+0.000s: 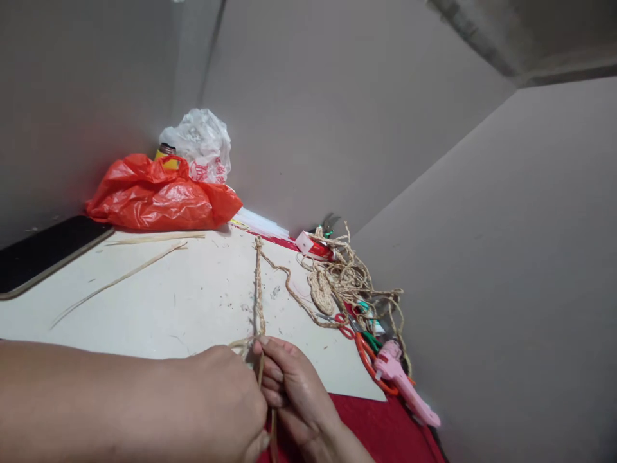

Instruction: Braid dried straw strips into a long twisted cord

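A thin tan braid of straw-like fibre (259,283) runs down the white board toward me, its far end bent round to a longer cord (289,283) that leads off right. At the near end of the braid, my right hand (294,379) pinches it between thumb and fingers. My left hand (226,399) reaches in from the left, its back toward the camera, curled close against the right hand. Loose strands (274,431) hang below and between the hands. What the left fingers grip is mostly hidden, though pale strands come out beside them.
Loose fibre strips (125,276) lie on the white board (144,315). A red plastic bag (159,199) and a white bag (202,141) stand at the back. On the right are tangled cord (349,273), red-handled scissors (344,326) and a pink glue gun (405,382), near the wall.
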Action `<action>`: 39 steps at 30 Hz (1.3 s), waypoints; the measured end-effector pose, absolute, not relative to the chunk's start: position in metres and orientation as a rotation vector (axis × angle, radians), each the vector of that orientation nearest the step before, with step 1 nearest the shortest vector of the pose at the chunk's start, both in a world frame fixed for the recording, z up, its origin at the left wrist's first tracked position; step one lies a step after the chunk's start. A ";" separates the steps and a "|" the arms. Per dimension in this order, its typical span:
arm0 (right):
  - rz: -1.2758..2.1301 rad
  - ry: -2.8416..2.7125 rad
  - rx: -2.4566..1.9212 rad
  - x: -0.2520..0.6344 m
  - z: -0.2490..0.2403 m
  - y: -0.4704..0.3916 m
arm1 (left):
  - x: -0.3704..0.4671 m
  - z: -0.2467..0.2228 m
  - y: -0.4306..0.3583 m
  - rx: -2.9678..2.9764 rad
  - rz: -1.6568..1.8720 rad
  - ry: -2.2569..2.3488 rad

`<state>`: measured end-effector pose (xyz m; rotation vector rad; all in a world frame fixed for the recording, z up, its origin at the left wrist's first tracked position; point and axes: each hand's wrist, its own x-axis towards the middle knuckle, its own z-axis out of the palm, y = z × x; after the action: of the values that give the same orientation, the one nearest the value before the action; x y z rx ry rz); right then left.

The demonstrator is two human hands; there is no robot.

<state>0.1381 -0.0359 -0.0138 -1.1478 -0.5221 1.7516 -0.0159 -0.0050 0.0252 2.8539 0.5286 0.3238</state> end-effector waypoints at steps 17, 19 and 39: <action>1.884 -0.871 -1.048 0.167 -0.001 -0.033 | 0.011 0.013 0.032 1.658 0.315 0.868; 1.861 -0.947 -1.087 0.169 -0.003 -0.034 | 0.009 0.014 0.031 1.709 0.324 0.869; 1.089 -1.583 -1.585 0.173 -0.003 -0.038 | 0.014 -0.006 0.023 1.545 0.419 0.994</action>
<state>0.1731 -0.0377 -0.0027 -1.5845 -1.5835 1.0890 0.0138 0.0228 -0.0060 1.5449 0.9939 0.4186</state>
